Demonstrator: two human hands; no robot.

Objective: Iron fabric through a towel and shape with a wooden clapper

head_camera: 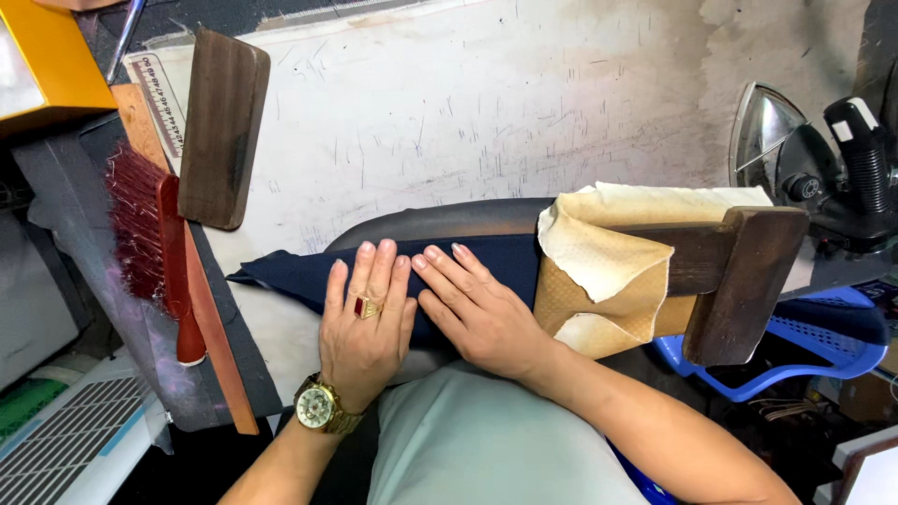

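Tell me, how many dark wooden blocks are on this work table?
2. One wooden block lies upper left beside the red brush; the other wooden block sits at right, on the end of the padded arm. Others may be hidden.

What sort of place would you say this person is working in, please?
Probably a tailor's pressing bench. Both hands, left and right, flatten navy cloth over a padded sleeve board; an iron, a wooden clapper and a red brush lie about.

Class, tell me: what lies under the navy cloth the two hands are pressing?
Under the navy cloth a dark padded board shows along its far edge. The left hand and right hand hide the rest.
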